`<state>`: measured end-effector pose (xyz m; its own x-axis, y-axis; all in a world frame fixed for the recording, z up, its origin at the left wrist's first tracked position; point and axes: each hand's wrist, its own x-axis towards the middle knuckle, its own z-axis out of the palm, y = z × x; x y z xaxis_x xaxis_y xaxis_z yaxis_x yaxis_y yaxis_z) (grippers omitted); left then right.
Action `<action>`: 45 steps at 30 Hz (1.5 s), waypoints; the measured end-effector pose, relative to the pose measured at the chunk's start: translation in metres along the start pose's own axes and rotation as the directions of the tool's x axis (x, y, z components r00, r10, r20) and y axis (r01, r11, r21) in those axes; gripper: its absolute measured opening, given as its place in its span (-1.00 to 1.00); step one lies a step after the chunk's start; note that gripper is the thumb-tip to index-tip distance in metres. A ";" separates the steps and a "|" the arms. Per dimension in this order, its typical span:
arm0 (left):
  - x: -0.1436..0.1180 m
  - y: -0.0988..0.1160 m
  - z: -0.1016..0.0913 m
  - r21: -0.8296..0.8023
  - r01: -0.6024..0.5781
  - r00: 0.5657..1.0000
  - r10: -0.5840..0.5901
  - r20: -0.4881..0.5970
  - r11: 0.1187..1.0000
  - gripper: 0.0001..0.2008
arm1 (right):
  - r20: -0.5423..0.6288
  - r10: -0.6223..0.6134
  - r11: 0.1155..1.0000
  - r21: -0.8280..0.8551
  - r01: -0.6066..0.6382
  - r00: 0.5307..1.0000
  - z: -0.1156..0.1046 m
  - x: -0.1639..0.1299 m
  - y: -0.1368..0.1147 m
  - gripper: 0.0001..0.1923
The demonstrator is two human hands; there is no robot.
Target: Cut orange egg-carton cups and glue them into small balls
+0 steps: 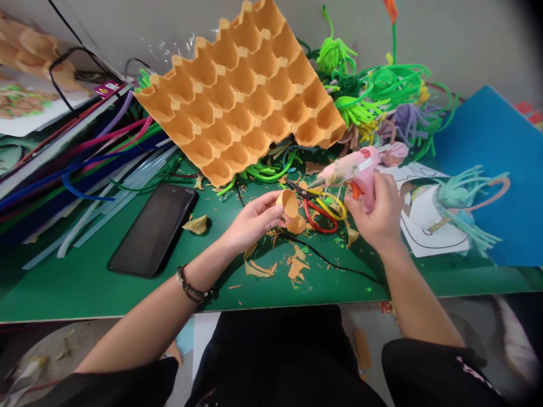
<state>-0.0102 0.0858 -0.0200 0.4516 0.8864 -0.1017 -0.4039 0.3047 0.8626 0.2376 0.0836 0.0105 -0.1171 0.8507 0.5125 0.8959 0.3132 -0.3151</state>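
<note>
My left hand (259,220) pinches a small tan egg-carton cup (289,202) between thumb and fingers, its round opening facing up and to the right. Just below it shows another cup-like tan piece (297,225); whether it is joined to the first I cannot tell. In my right hand (379,217) is a pink hot glue gun (345,169), its nozzle pointing left, a little above and to the right of the cup. Beneath the glue gun, scissors (320,210) with one red and one yellow handle lie on the green table (203,297).
A large egg tray (250,90) leans at the back, torn along its lower edge. Left lie a black phone (153,230) and bundled coloured strips (106,147). Right are green pipe-cleaner shapes (382,85), a blue board (487,147) and a paper drawing (432,226). Carton scraps (297,265) litter the front.
</note>
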 end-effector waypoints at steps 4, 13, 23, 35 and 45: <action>0.000 -0.001 -0.001 0.058 0.003 1.000 -0.004 0.019 0.998 -0.57 | -0.017 -0.072 0.997 0.004 0.072 0.997 0.004 -0.006 -0.006 -0.48; -0.001 -0.001 0.001 0.018 0.046 0.998 -0.046 0.032 0.999 -0.52 | -0.098 -0.223 0.972 -0.092 0.215 0.970 0.012 -0.010 0.000 -0.50; 0.000 -0.003 -0.001 -0.030 0.050 0.997 -0.048 0.062 0.998 -0.56 | -0.120 -0.272 0.961 -0.077 0.264 0.955 0.012 -0.010 0.002 -0.44; -0.001 -0.003 -0.001 -0.031 0.006 0.991 -0.002 0.137 0.999 -0.58 | -0.140 -0.266 0.962 -0.101 0.254 0.954 0.010 -0.010 0.001 -0.54; -0.002 -0.003 -0.002 -0.013 0.023 0.987 -0.021 0.159 1.000 -0.57 | -0.157 -0.263 0.960 -0.137 0.242 0.952 0.010 -0.010 0.002 -0.54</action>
<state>-0.0110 0.0839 -0.0237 0.5810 0.8130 -0.0394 -0.4033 0.3296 0.8537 0.2359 0.0801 -0.0030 -0.2795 0.6611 0.6963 0.8909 0.4490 -0.0687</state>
